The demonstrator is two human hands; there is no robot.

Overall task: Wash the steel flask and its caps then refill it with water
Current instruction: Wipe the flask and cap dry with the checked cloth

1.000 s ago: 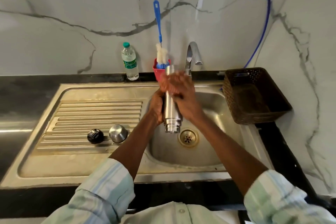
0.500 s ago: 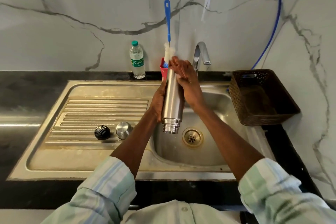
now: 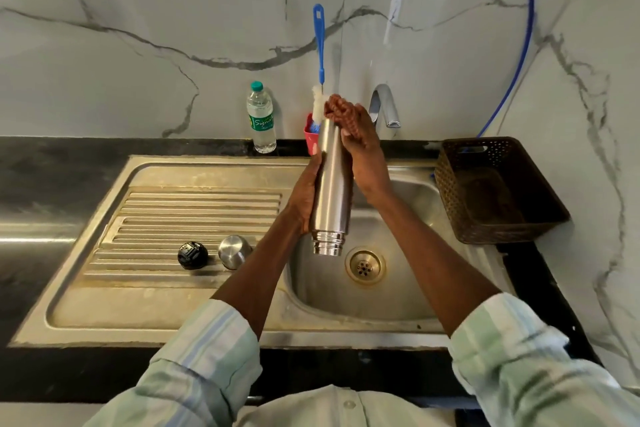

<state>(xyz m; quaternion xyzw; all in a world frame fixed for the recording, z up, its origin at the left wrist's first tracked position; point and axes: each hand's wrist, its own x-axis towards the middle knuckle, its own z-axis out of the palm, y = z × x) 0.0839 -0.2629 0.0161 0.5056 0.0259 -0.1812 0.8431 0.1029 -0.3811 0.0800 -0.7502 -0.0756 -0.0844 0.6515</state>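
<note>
Below, the sink (image 3: 207, 308) spreads wide; over its basin the flask (image 3: 330, 191) hangs mouth-down, left hand (image 3: 304, 198) gripping its side, right hand (image 3: 358, 146) wrapped round the upper end. Two caps, black cap (image 3: 192, 255) and steel cap (image 3: 234, 251), lie on the drainboard.

Kitchen: steel sink (image 3: 207, 315), tap (image 3: 382, 106), marble wall (image 3: 138, 10).

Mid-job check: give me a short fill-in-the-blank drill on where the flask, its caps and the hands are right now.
1. The steel flask is held with its mouth pointing ____.
2. The black cap and steel cap lie on the sink's ____.
3. The right hand holds a scrubber against the flask's ____ end.
4. The left hand has its grip on the flask's ____.

Missing words: down; drainboard; upper; body
</note>
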